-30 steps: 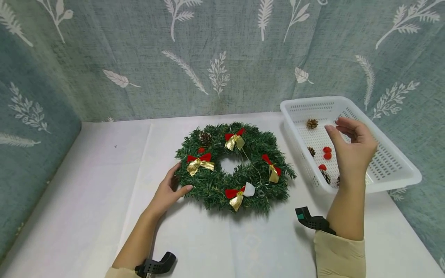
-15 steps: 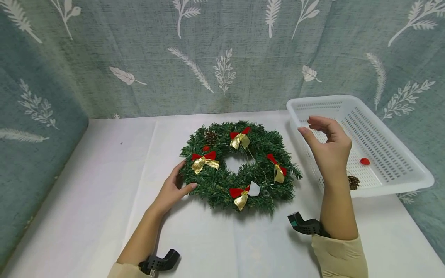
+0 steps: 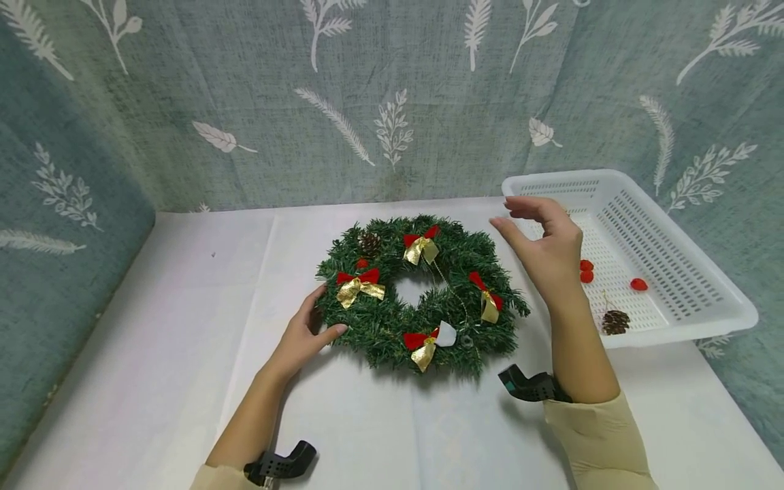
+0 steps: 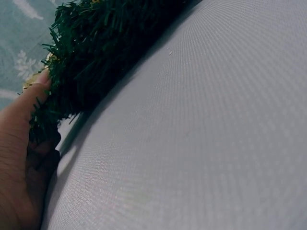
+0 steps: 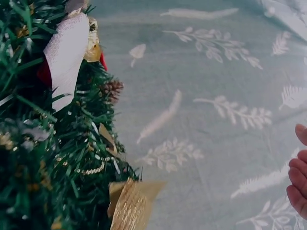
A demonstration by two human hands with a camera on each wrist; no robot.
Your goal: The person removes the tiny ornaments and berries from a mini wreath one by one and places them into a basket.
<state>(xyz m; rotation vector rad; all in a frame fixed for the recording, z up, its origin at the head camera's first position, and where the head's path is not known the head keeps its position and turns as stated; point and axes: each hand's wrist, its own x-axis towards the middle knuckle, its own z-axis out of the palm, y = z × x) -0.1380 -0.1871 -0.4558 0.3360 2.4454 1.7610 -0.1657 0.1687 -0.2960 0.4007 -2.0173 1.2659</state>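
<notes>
A green Christmas wreath [image 3: 380,327] lies on the white tabletop, with red-and-gold bows, a pine cone [image 3: 369,243] and a small red ball [image 3: 362,263] on it. My left hand [image 3: 303,338] grips its left edge, thumb on top and fingers partly hidden under the greenery. In the left wrist view, the left thumb [image 4: 34,96] presses against the needles. My right hand [image 3: 542,245] hovers between wreath and basket, fingers bent and thumb apart, with nothing visible between them. At the right wrist view's edge, only the right fingertips [image 5: 298,177] show.
A white plastic basket [image 3: 680,255] stands right of the wreath, partly behind my right forearm. Inside are red balls [image 3: 639,284] and a pine cone [image 3: 615,322]. A leaf-patterned green curtain [image 3: 275,136] borders the table's back and sides.
My right hand has moved left, from above the basket toward the wreath, uncovering more of the basket. The left hand keeps its grip on the wreath. The head view has shifted slightly.
</notes>
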